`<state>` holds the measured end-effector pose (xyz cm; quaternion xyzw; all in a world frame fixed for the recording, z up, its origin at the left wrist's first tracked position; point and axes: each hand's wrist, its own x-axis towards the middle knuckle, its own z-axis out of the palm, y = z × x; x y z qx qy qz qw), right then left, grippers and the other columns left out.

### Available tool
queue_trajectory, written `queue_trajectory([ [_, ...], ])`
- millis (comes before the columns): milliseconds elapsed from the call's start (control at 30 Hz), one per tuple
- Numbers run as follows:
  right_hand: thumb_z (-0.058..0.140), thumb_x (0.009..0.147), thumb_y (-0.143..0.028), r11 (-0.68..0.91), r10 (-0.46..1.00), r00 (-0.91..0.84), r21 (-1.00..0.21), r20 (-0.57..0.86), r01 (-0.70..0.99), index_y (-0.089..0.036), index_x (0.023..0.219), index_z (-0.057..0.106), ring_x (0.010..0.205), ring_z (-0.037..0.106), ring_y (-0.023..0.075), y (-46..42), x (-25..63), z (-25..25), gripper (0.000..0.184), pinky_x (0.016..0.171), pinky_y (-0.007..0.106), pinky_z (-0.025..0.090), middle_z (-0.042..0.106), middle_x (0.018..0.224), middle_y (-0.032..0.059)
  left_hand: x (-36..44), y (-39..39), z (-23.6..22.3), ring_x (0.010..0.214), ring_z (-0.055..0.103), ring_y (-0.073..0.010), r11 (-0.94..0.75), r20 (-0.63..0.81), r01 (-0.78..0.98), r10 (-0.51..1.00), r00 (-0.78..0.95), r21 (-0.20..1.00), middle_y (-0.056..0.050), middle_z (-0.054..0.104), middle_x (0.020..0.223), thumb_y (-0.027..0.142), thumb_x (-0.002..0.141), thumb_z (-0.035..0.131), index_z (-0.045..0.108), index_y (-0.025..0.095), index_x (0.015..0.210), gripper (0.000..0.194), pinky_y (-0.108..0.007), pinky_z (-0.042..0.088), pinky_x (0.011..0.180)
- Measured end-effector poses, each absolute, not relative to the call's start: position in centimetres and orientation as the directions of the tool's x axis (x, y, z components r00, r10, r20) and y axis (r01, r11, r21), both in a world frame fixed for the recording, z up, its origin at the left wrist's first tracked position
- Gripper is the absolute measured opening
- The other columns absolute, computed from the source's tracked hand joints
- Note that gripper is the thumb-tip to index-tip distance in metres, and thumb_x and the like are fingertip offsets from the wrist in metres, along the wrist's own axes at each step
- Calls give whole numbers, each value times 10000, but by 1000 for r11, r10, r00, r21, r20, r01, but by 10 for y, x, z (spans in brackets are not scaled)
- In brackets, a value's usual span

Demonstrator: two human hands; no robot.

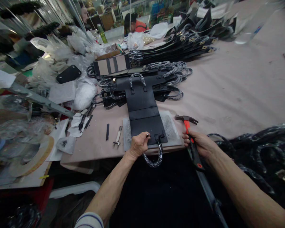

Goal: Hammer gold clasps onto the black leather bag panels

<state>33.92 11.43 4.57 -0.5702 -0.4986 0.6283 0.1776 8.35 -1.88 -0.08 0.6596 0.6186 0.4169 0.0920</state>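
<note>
My right hand [200,144] is closed around the handle of a claw hammer [189,126] with a red and black grip, its head pointing away from me. My left hand [140,143] pinches a small shiny metal piece [148,135], too small to name, over the near end of a flat black bag panel [144,126]. That panel lies on a pale translucent pad [172,126]. A plastic-wrapped handle [156,163] hangs from its near end over the table edge, and another wrapped handle [137,76] arches at its far end.
Left of the pad lie a metal divider tool [118,137] and a short dark strip [107,132]. Stacked bag panels [166,50] spread across the back. Plastic bags [82,95] and a tape roll [35,158] crowd the left. More wrapped bag parts [266,152] sit at right. A person [136,25] is beyond.
</note>
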Motion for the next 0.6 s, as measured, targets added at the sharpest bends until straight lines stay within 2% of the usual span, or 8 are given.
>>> queue_trajectory([
  [100, 426, 931, -361, -526, 758, -288, -809, -585, 261, -239, 809, 415, 434, 344, 95, 87, 338, 65, 172, 435, 226, 376, 336, 599, -79, 83, -19, -5, 844, 738, -190, -282, 482, 775, 875, -33, 566, -78, 747, 933, 203, 984, 493, 632, 181, 1039, 151, -307, 604, 785],
  [167, 434, 950, -437, -492, 794, -279, -841, -539, 224, -241, 847, 439, 414, 337, 93, 71, 336, 84, 222, 407, 215, 315, 340, 587, -87, 83, -18, -5, 847, 738, -185, -270, 467, 768, 883, -42, 580, -70, 749, 936, 191, 981, 507, 630, 185, 1045, 139, -307, 607, 799],
  [200, 440, 957, -483, -409, 838, -281, -879, -468, 246, -242, 863, 458, 416, 360, 97, 65, 334, 94, 259, 408, 218, 305, 369, 583, -82, 83, -17, -4, 847, 738, -183, -260, 457, 760, 888, -53, 595, -66, 750, 934, 187, 979, 513, 632, 187, 1041, 134, -306, 608, 805],
  [267, 445, 965, -539, -83, 922, -321, -921, -215, 380, -243, 842, 481, 440, 413, 112, 54, 331, 112, 323, 435, 235, 305, 432, 573, -61, 83, -17, -3, 842, 737, -180, -249, 451, 741, 889, -81, 624, -63, 751, 927, 182, 975, 522, 637, 187, 1028, 127, -302, 607, 806],
  [367, 439, 980, -501, 459, 844, -516, -690, 143, 559, -239, 769, 468, 445, 416, 122, 45, 329, 128, 338, 472, 268, 271, 472, 542, -37, 83, -16, -4, 828, 736, -176, -254, 464, 716, 879, -110, 651, -63, 753, 921, 162, 965, 528, 645, 181, 1020, 131, -291, 602, 797],
  [433, 418, 998, -423, 678, 704, -684, -469, 193, 566, -235, 766, 474, 403, 371, 119, 44, 327, 133, 304, 468, 290, 204, 473, 510, -37, 83, -16, -6, 816, 735, -180, -258, 475, 718, 873, -114, 646, -62, 752, 905, 145, 948, 537, 653, 180, 1013, 137, -288, 600, 780],
  [533, 386, 1024, -325, 831, 542, -819, -265, 187, 489, -225, 792, 493, 372, 344, 112, 44, 321, 148, 274, 466, 302, 158, 496, 501, -40, 83, -15, -9, 809, 734, -183, -236, 462, 733, 879, -119, 638, -59, 749, 875, 143, 936, 546, 662, 182, 995, 136, -288, 600, 772],
  [600, 393, 1031, -327, 843, 536, -785, -250, 312, 476, -226, 799, 485, 376, 355, 107, 42, 315, 162, 269, 457, 287, 181, 474, 498, -52, 84, -16, -9, 841, 736, -180, -223, 443, 723, 887, -127, 654, -62, 753, 901, 154, 948, 539, 663, 182, 999, 136, -291, 601, 811],
])
